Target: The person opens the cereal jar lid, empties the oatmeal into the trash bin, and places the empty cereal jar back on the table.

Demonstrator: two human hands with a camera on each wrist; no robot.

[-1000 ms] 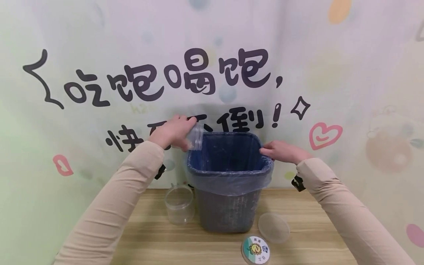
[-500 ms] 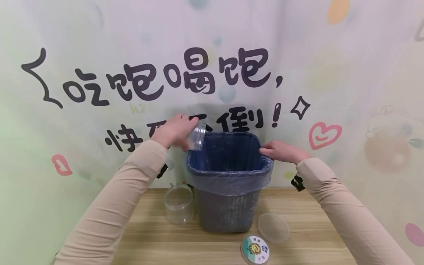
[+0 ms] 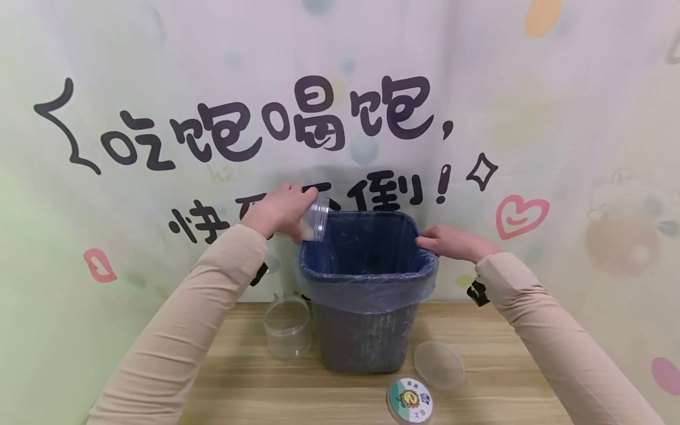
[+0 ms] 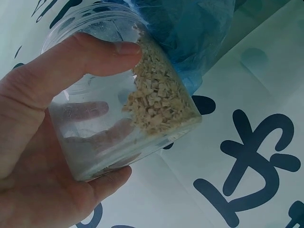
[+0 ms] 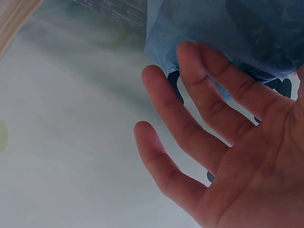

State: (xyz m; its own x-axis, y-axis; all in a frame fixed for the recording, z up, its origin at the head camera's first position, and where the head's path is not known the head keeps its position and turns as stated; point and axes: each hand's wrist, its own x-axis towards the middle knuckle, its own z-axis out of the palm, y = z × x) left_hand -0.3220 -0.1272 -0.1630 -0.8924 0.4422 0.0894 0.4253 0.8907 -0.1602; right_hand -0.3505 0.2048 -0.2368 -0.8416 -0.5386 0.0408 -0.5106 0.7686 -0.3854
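In the head view my left hand grips a clear plastic jar, tilted with its mouth over the left rim of a blue trash bin. Coarse tan flakes lie along the jar's lower side in the left wrist view, bunched towards the mouth. At the bin's right rim my right hand holds the edge, thumb at the top and index finger against the outside. The remaining fingers are loosely spread in the right wrist view, beside the bin liner. How much is inside the bin cannot be seen.
A second clear jar stands left of the bin on the wooden table. To the right lie a translucent lid and a round lid with a sunflower picture. A printed cloth hangs close behind.
The left hand and jar shifted very slightly right over the bin between the first and second frames, then stayed almost still. My right hand keeps its place on the rim.
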